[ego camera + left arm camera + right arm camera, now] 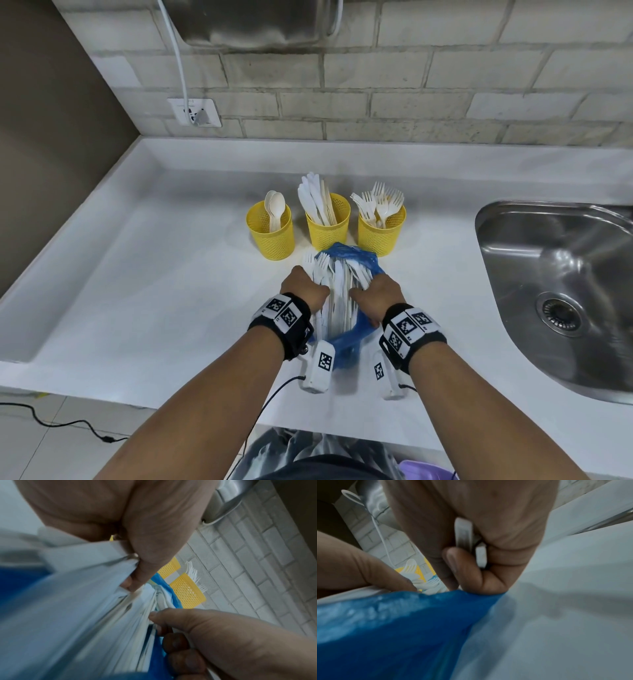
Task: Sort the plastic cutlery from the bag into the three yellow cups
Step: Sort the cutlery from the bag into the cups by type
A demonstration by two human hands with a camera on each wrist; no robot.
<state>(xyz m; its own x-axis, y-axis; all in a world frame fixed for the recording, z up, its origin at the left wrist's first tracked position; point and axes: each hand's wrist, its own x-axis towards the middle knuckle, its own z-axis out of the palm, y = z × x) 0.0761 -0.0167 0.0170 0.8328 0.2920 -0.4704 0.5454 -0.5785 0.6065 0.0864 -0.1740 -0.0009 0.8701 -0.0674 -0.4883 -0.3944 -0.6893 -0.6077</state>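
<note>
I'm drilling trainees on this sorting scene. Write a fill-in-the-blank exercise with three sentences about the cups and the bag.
1. The left yellow cup holds only ____.
2. The right yellow cup holds only ____.
3. The bag under the loose cutlery is coloured ____.

Missing words: spoons; forks; blue.

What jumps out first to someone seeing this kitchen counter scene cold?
Three yellow cups stand in a row mid-counter, holding spoons, knives and forks from left to right. Just in front of them, the left hand and right hand dig into white cutlery spilling from a blue bag. A steel sink gleams at right.
</note>
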